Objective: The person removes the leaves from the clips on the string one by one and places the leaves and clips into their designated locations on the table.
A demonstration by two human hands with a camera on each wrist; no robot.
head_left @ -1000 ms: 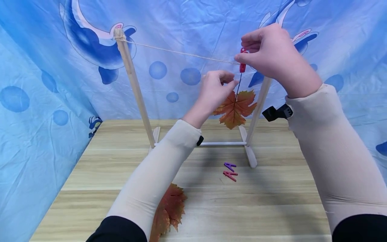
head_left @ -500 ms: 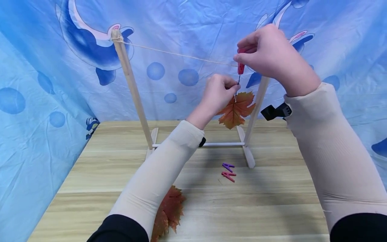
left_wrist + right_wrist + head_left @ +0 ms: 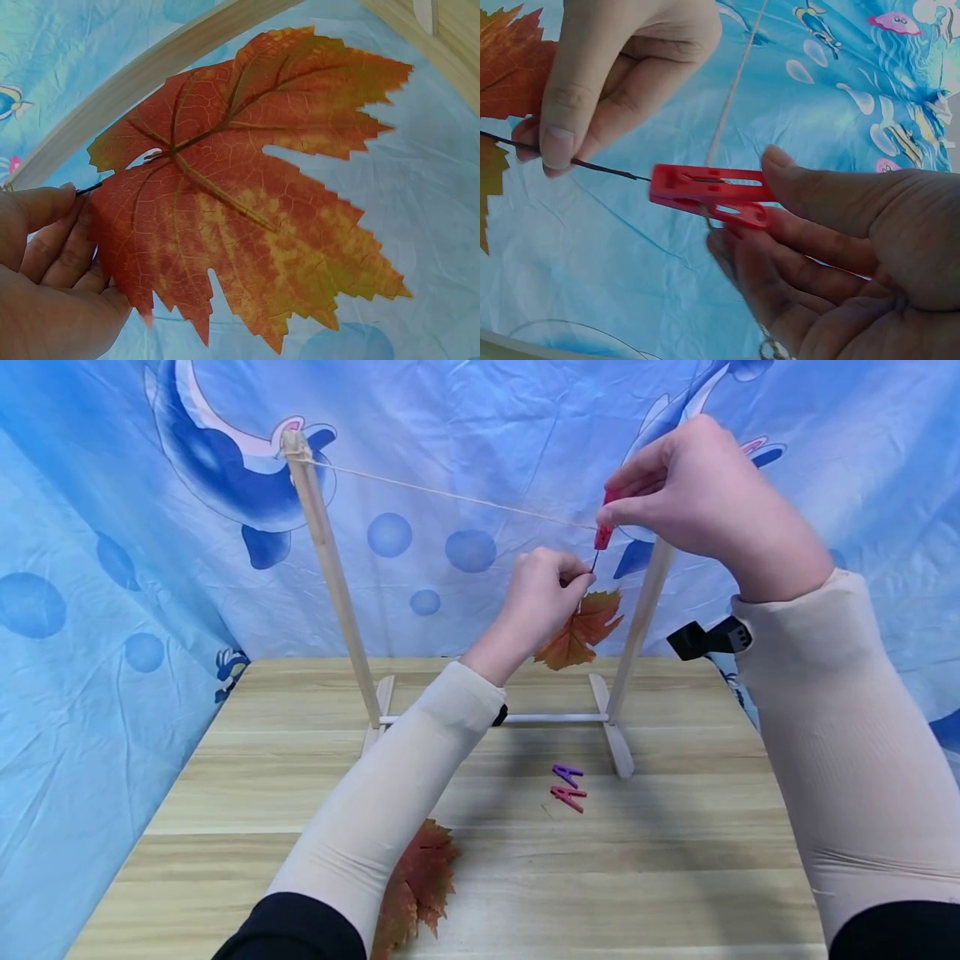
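Observation:
My right hand pinches a red clothespin by its handle end, thumb on one side and fingers on the other. The pin sits across the string, near the frame's right post. At its nose is the tip of a dark leaf stem. Just below, my left hand pinches that stem between thumb and fingertips. The orange-red artificial maple leaf hangs from it, spread wide in the left wrist view and partly behind the left hand in the head view.
A wooden frame with a left post, right post and white crossbar stands on the table. In front lie a purple clothespin and a pink one. More leaves lie partly under the left forearm.
My left fingers have closed on the stem, which they were beside a second ago. The right hand has shifted slightly right, the red clothespin tilting with it, and the leaf has turned and tilted.

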